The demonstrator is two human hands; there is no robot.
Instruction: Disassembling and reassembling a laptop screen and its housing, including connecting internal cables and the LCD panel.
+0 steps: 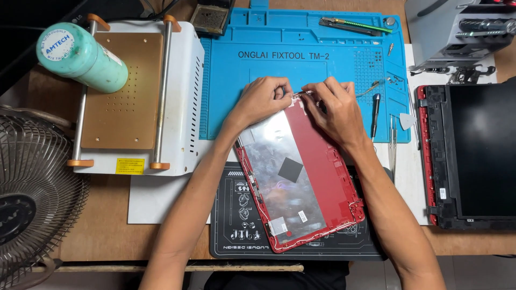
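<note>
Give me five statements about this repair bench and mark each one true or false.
1. Both hands, left hand and right hand, work at the top edge of the red laptop lid. True.
2. The lid lies inner side up, showing silver foil. True.
3. The fan stands on the right. False: it is at the left edge.
4. The green cylinder lies on the blue mat. False: it rests on the white machine.
5. A black laptop part lies to the right. True.
</note>
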